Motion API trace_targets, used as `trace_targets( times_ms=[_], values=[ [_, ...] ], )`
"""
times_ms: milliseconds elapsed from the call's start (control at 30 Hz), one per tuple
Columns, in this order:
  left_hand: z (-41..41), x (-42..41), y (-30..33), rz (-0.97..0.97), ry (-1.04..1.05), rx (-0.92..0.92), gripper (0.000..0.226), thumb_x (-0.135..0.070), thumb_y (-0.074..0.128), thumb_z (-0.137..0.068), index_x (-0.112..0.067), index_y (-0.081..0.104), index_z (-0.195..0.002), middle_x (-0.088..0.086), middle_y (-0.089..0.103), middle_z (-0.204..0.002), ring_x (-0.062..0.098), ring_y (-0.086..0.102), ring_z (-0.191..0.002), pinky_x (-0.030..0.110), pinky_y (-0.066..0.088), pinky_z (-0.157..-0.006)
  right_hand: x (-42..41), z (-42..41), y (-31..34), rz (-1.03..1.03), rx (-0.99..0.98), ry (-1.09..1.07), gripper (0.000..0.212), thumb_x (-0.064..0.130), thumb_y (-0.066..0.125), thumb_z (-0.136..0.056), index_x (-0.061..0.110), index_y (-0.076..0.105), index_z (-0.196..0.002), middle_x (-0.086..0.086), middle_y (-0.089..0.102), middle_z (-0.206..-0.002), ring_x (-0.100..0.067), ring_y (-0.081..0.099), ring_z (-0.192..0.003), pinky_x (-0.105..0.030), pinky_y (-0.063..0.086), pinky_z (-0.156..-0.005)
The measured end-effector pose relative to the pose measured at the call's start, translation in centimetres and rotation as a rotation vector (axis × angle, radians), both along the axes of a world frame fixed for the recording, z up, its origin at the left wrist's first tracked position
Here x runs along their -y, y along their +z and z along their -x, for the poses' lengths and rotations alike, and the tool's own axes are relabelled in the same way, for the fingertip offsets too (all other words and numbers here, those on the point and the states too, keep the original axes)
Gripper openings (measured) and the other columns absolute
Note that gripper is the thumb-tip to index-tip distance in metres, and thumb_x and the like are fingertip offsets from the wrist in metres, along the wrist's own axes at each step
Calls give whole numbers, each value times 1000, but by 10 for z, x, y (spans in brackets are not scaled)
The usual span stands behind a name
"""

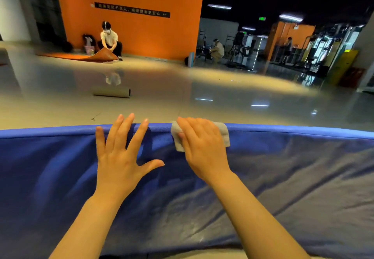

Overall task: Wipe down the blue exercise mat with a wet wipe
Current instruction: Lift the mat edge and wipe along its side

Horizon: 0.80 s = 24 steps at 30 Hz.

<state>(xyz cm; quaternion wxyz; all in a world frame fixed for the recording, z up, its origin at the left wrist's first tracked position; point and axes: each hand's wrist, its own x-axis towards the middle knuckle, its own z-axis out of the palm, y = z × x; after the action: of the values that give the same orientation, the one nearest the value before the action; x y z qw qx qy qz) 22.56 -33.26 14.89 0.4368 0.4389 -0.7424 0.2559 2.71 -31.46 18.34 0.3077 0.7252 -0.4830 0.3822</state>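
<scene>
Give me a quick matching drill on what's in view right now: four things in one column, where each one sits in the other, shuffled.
Things:
1. wet wipe
2. left hand
3. grey rolled mat
4. orange mat

Places:
A. lying alone on the shiny floor beyond the blue mat
B. pressed under the right hand at the blue mat's far edge
C. by the orange wall, being handled by a crouching person
D. spread flat on the blue mat, fingers reaching its far edge

Pairs: 1-B, 2-D, 3-A, 4-C
</scene>
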Motion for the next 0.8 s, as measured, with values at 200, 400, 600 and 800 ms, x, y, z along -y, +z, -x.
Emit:
trace_targets(
  times_ms=[200, 400, 600, 800],
  values=[
    [-11, 3, 0, -7, 47, 23, 89, -72, 48, -77, -16, 40, -146, 13, 44, -145, 31, 32, -140, 54, -7, -119, -28, 131, 8, -40, -88, -246, 28, 18, 43, -95, 12, 63, -114, -9, 65, -96, -35, 59, -84, -43, 39, -76],
    [-4, 7, 1, 10, 18, -28, 88, -68, 54, -74, -15, 44, -144, 14, 46, -139, 34, 36, -136, 54, -6, -118, -48, 147, 22, -96, 86, -354, 31, 17, 30, -93, 21, 52, -72, 1, 58, -69, -28, 50, -66, -46, 39, -69],
    [1, 1, 3, -39, 4, -73, 91, -68, 55, -71, -16, 40, -144, 11, 44, -139, 32, 35, -137, 52, -9, -119, -8, -1, 5, -54, 124, -54, 26, 17, 38, -99, 10, 62, -94, -6, 59, -88, -30, 51, -81, -39, 35, -78],
    [-9, -4, 3, -89, -50, -87, 97, -69, 52, -71, -11, 33, -146, 5, 38, -143, 27, 30, -140, 42, -13, -121, 0, -18, -13, -24, -53, 21, 41, 22, 45, -98, 6, 57, -134, -8, 60, -129, -29, 51, -119, -41, 31, -109]
  ],
)
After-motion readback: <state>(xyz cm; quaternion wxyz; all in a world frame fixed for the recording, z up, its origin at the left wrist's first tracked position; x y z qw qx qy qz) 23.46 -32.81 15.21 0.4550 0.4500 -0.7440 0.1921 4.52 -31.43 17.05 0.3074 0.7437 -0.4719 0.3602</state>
